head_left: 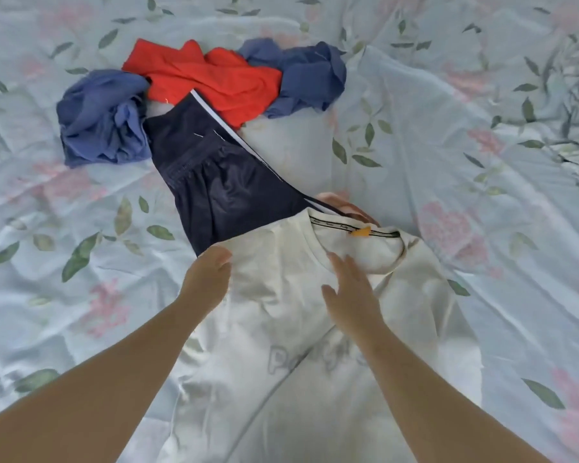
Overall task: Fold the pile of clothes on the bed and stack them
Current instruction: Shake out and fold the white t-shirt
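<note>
Head view, from the left: a crumpled blue garment (102, 118) sits in the upper left on the floral bed sheet (482, 128). It touches navy shorts (221, 182) that run diagonally down toward the centre. Above them lie a red garment (211, 78) and a second blue piece (311, 78), all still unfolded.

The white T-shirt (315, 329) lies spread face-up in the lower centre. Its long axis runs from the bottom edge up to the collar at centre right, and its left shoulder overlaps the end of the shorts.

The left hand (208, 275) is at that left shoulder edge with its fingers bent down onto the cloth. Whether it pinches the fabric cannot be told. The right hand (351, 295) is spread flat with straight fingers over the chest, just below the collar.

Both hands are near the collar end and the hem is nearest the body, so the next fold probably brings a side inward across this axis, with the left hand best placed to do it.
</note>
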